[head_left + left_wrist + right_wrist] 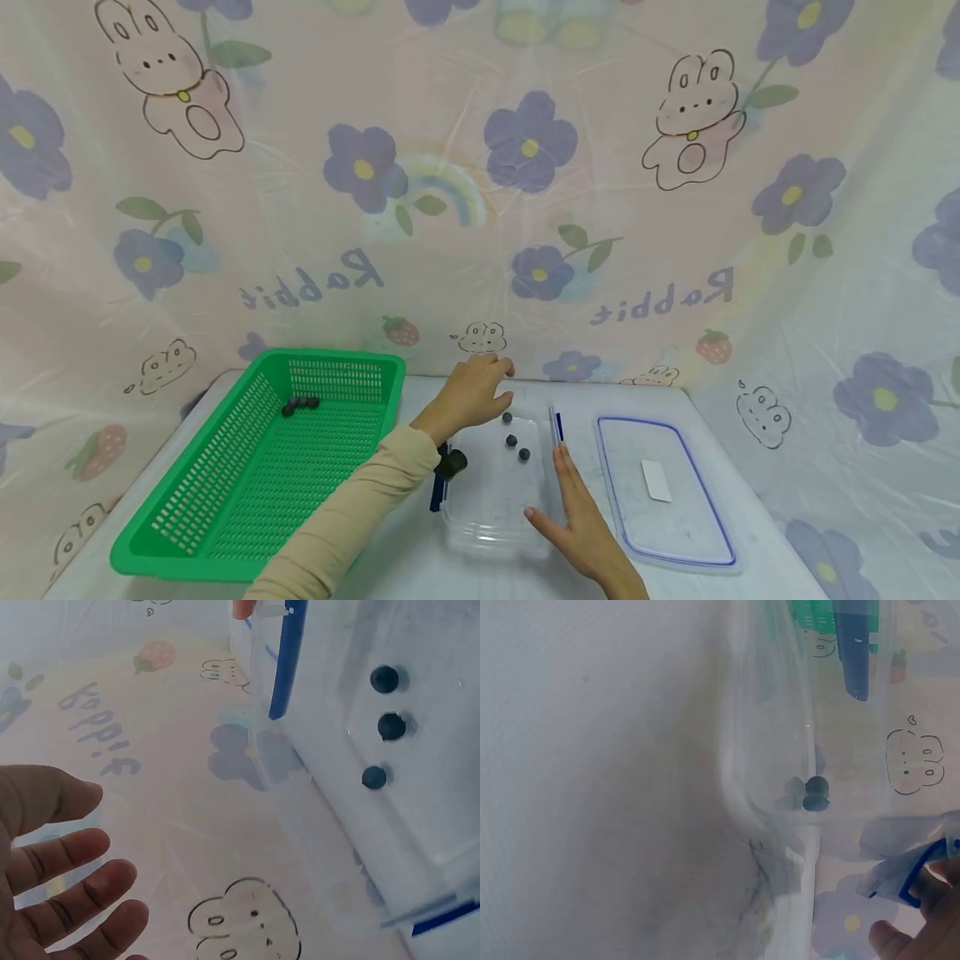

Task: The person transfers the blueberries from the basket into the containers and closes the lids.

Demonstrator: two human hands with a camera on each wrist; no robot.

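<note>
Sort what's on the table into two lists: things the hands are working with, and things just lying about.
In use:
clear container, steadied by the right hand
three dark balls inside it
left hand, above its far end

Lying about:
green basket with a few dark balls
container lid

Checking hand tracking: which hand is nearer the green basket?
Left. The left hand hovers over the clear container's far edge, just beside the green basket. The right hand rests on the container's opposite side.
</note>
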